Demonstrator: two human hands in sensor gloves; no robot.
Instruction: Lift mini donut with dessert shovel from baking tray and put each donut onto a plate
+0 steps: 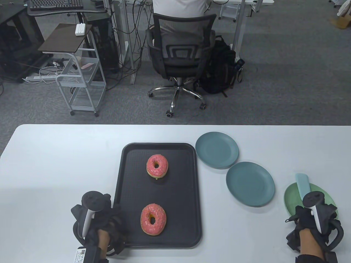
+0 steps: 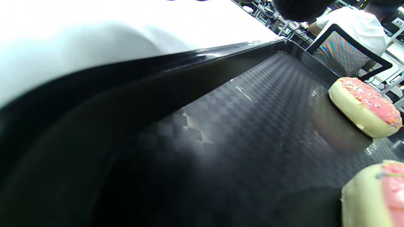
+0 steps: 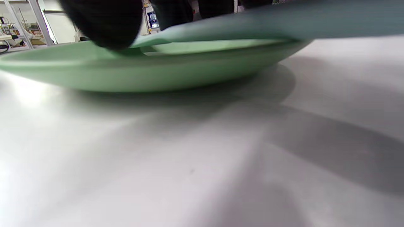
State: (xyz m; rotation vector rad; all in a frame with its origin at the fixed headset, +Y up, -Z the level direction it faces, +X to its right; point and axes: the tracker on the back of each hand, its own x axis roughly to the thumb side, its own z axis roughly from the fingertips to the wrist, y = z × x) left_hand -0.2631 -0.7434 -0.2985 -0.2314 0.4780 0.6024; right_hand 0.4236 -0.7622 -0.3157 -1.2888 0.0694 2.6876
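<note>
A black baking tray holds two pink-iced donuts, one far and one near. My left hand lies over the tray's left rim by its near corner; the left wrist view looks low across the tray floor at both donuts. A pale blue dessert shovel lies across a green plate at the right. My right hand holds its handle. In the right wrist view a gloved thumb sits in front of the shovel, above the green plate.
Two teal plates stand right of the tray, one far and one nearer, both bare. Beyond the table's far edge are an office chair with a seated person, a backpack and a small cart.
</note>
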